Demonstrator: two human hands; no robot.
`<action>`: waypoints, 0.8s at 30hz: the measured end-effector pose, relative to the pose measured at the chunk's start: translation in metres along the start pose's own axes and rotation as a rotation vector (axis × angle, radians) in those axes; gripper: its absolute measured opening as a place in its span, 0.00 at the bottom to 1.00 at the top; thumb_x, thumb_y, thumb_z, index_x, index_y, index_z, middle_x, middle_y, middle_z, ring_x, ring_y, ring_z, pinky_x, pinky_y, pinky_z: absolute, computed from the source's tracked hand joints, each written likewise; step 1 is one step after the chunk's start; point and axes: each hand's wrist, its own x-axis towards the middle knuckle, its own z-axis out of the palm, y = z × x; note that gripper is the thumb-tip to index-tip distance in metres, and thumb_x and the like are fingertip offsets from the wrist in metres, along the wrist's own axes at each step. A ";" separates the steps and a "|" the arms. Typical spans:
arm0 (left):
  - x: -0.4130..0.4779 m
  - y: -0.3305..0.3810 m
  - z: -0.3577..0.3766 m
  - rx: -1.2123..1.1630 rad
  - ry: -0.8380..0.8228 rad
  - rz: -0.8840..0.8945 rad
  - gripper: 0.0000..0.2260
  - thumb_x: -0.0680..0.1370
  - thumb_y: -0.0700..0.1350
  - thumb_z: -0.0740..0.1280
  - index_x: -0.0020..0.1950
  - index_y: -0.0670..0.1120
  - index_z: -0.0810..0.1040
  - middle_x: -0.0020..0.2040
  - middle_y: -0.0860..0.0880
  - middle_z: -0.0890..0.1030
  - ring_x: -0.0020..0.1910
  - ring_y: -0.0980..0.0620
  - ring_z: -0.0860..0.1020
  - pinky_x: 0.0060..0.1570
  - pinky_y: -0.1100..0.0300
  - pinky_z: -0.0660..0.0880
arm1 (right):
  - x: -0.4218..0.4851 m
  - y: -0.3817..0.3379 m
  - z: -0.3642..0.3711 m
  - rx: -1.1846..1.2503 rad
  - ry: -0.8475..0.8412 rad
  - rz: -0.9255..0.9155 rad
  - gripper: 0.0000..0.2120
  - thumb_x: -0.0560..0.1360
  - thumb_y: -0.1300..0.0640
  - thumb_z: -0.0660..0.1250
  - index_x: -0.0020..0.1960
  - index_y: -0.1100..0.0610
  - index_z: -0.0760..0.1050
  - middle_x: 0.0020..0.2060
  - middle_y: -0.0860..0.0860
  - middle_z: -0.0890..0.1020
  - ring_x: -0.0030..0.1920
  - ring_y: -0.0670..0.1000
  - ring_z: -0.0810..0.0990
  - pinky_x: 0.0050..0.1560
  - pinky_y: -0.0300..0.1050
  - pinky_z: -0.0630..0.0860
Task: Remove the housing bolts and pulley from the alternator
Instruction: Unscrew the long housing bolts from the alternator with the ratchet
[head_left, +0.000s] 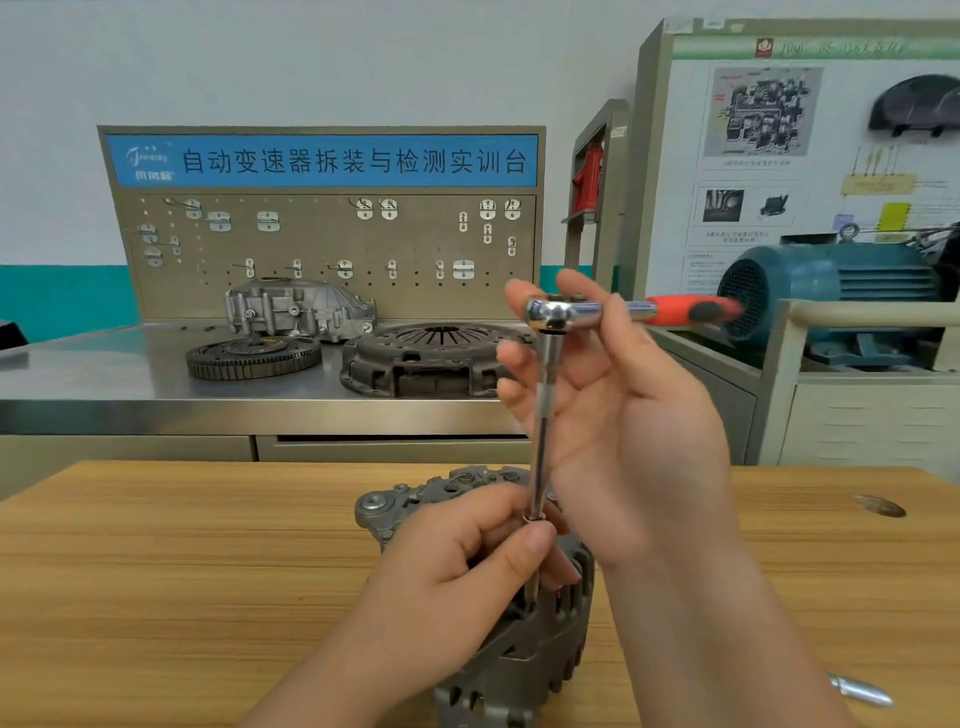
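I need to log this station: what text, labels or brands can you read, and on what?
"自动变速器拆装与检测实训台": blue banner on the pegboard.
Logo at the banner's left end: too blurred to read.
Green header of the display board at right: blurred.
Small captions on that board: too small.
Alternator, ratchet, extension bar: no markings readable.

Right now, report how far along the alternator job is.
Done: no removed bolts show. In hand: left hand grips the extension, set down into the alternator; right hand pinches the ratchet head. Left: the bolts, then the pulley, which is out of sight.
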 end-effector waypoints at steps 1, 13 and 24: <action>0.000 0.001 0.000 0.028 -0.004 0.005 0.11 0.74 0.57 0.62 0.49 0.55 0.81 0.40 0.52 0.86 0.42 0.49 0.83 0.47 0.48 0.79 | 0.002 -0.003 -0.002 0.102 -0.012 0.079 0.15 0.73 0.50 0.61 0.55 0.55 0.76 0.45 0.52 0.86 0.36 0.50 0.83 0.36 0.42 0.79; -0.002 -0.001 0.000 0.090 -0.001 0.030 0.14 0.74 0.55 0.64 0.49 0.47 0.81 0.41 0.54 0.86 0.42 0.52 0.84 0.49 0.50 0.79 | -0.005 0.008 -0.004 -0.659 0.038 -0.566 0.10 0.76 0.59 0.64 0.52 0.46 0.80 0.48 0.48 0.84 0.50 0.48 0.82 0.52 0.41 0.77; 0.001 -0.002 0.000 0.051 -0.003 0.054 0.11 0.75 0.56 0.62 0.49 0.53 0.80 0.39 0.54 0.85 0.40 0.49 0.83 0.48 0.44 0.79 | 0.000 0.003 -0.002 -0.078 -0.076 -0.078 0.08 0.75 0.52 0.64 0.52 0.49 0.79 0.49 0.55 0.85 0.34 0.50 0.81 0.39 0.43 0.79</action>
